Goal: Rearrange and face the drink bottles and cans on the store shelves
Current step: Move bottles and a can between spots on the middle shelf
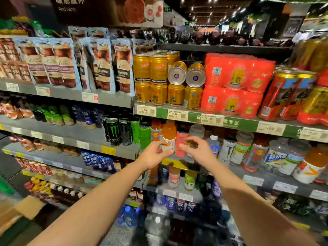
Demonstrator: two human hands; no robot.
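A store aisle of grey shelving [122,151] is running right. The left hand [154,157] is gripping the orange bottle [169,135] at the shelf's front edge, beside a pink can [181,144]. The right hand [198,149] is hovering, fingers loosely curled, holding nothing. Gold cans [158,80] are sitting overhead.

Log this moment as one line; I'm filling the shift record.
stage: facing drinks | left hand: grips orange bottle | right hand: open by pink can | shelf: mid
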